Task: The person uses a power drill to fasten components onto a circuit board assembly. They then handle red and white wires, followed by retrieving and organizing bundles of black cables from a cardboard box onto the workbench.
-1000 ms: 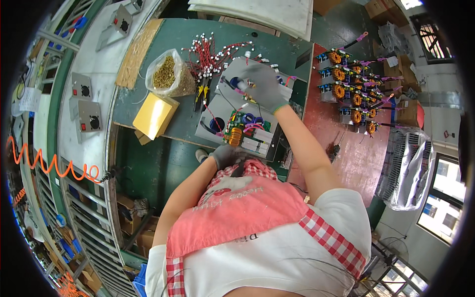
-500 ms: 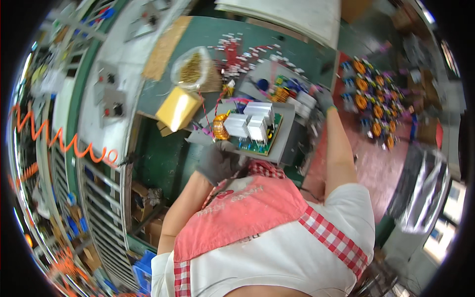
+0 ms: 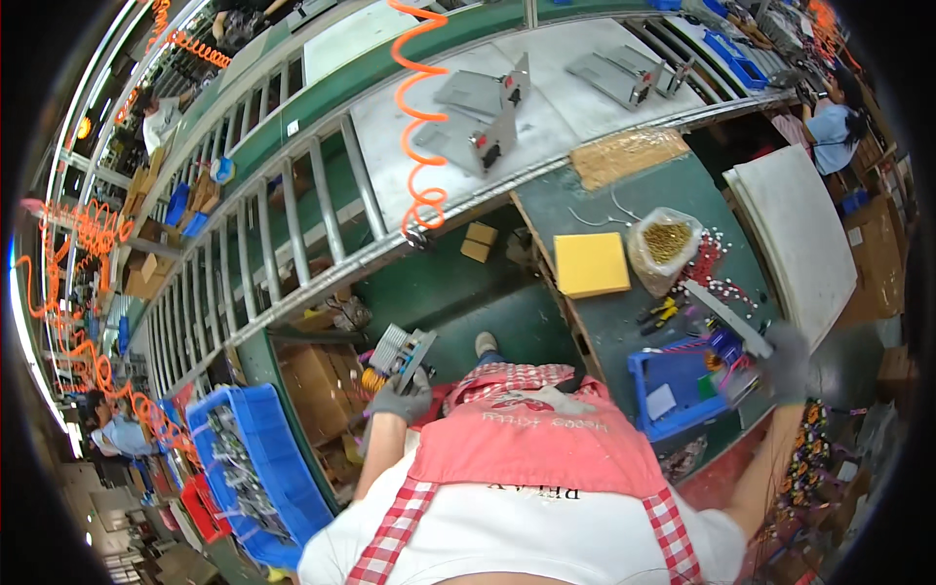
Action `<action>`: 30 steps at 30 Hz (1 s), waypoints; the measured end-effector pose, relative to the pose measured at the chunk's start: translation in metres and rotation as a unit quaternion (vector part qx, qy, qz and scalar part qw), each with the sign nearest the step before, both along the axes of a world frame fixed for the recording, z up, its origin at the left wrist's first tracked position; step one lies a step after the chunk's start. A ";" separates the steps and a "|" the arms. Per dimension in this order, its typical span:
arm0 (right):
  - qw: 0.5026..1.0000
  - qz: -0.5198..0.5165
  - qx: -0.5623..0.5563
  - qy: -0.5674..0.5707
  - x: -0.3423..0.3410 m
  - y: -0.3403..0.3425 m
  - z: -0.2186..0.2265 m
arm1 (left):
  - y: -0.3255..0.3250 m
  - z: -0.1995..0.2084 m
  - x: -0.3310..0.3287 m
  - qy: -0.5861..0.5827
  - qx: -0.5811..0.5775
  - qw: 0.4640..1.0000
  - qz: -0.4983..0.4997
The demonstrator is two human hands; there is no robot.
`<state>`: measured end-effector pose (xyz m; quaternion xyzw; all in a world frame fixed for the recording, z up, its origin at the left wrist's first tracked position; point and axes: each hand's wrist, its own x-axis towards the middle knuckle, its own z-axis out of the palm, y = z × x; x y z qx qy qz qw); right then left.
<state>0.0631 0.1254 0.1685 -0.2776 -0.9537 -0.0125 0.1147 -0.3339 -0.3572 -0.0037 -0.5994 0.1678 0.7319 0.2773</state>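
Observation:
My left hand point(image 3: 406, 396), in a grey glove, is closed on a circuit board point(image 3: 413, 359). The board is tilted and carries silver heat sinks and an orange copper coil; it is held off the worktable, left of the apron. My right hand point(image 3: 786, 363), gloved and blurred, is at the lower end of a long grey metal plate point(image 3: 723, 316), apparently gripping it. The plate slants at the right side of a blue tray point(image 3: 639, 390). A dark blue coil part point(image 3: 723, 344) shows below the plate. Pliers with yellow handles point(image 3: 660, 313) lie beside the tray.
A yellow block point(image 3: 591, 264) and a bag of small brass-coloured parts point(image 3: 667, 240) stand on the green worktable. Left are a roller conveyor point(image 3: 276, 226) and a blue bin of parts point(image 3: 255, 478). An orange coiled hose point(image 3: 419, 117) hangs above metal brackets point(image 3: 478, 136).
The view has swung left. My left hand has lifted the circuit board off the grey plate and carried it left of the table. The plate now stands tilted at my right hand.

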 end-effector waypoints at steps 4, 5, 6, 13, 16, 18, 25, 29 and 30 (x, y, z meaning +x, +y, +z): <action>0.988 0.077 0.051 -0.127 -0.141 -0.005 0.070 | -0.089 -0.032 -0.042 0.023 0.041 0.995 0.092; 0.985 0.079 0.062 -0.141 -0.175 -0.012 0.094 | -0.109 -0.039 -0.052 0.037 0.054 0.990 0.122; 0.984 0.098 0.092 -0.117 -0.197 -0.002 0.109 | -0.117 -0.045 -0.065 0.037 0.064 0.989 0.127; 0.969 0.101 0.185 0.128 -0.406 0.060 0.133 | -0.112 -0.034 -0.142 0.057 0.062 0.990 0.117; 0.976 0.099 0.157 0.112 -0.514 0.025 0.125 | -0.094 -0.025 -0.169 0.071 0.064 0.988 0.117; 0.974 0.097 0.174 0.107 -0.588 0.049 0.094 | -0.070 -0.021 -0.189 0.076 0.079 0.989 0.099; 0.985 0.020 -0.030 0.168 -0.814 0.146 -0.051 | 0.026 0.039 -0.227 0.135 0.051 0.986 0.085; 0.994 -0.002 -0.084 0.073 -0.856 0.126 -0.101 | 0.056 0.032 -0.247 0.193 0.036 0.980 0.024; 0.996 -0.010 -0.068 0.051 -0.860 0.117 -0.124 | 0.058 0.031 -0.249 0.200 0.019 0.980 0.005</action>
